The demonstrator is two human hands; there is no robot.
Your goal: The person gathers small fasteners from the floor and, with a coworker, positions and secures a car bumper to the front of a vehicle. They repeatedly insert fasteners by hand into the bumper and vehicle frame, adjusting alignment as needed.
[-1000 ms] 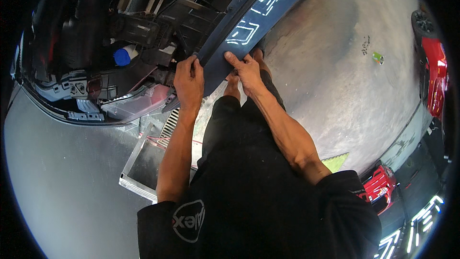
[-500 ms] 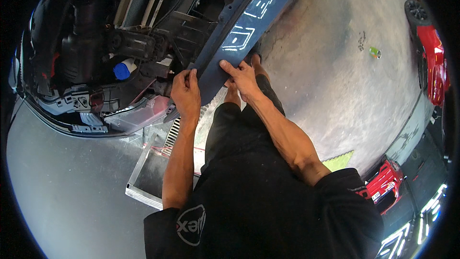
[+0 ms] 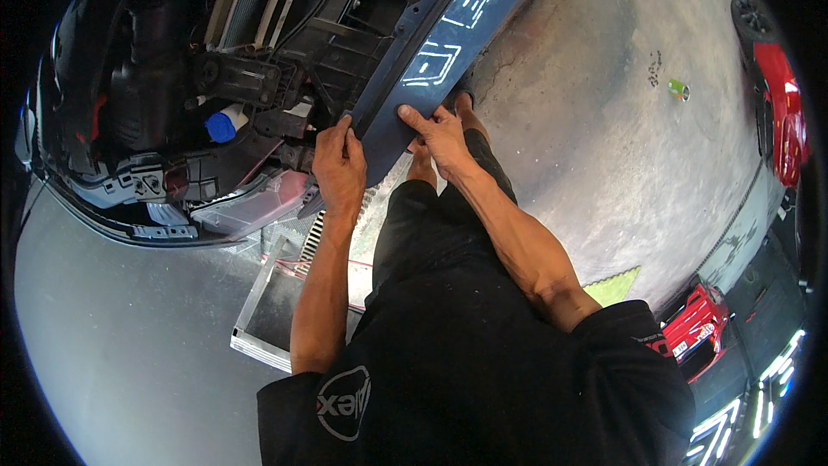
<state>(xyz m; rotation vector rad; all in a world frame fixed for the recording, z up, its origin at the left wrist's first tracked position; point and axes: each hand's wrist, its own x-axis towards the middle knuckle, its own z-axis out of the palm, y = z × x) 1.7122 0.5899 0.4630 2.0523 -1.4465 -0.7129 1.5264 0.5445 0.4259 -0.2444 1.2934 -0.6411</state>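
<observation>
Gripping blue panel (image 3: 431,60) lower edge, both hands clamped, left (image 3: 341,168), right (image 3: 444,134), bare concrete floor (image 3: 621,164) rightward

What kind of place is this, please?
Most likely a car repair workshop: both hands, left hand and right hand, hold a dark blue body panel against an opened car front, with concrete floor.
</observation>
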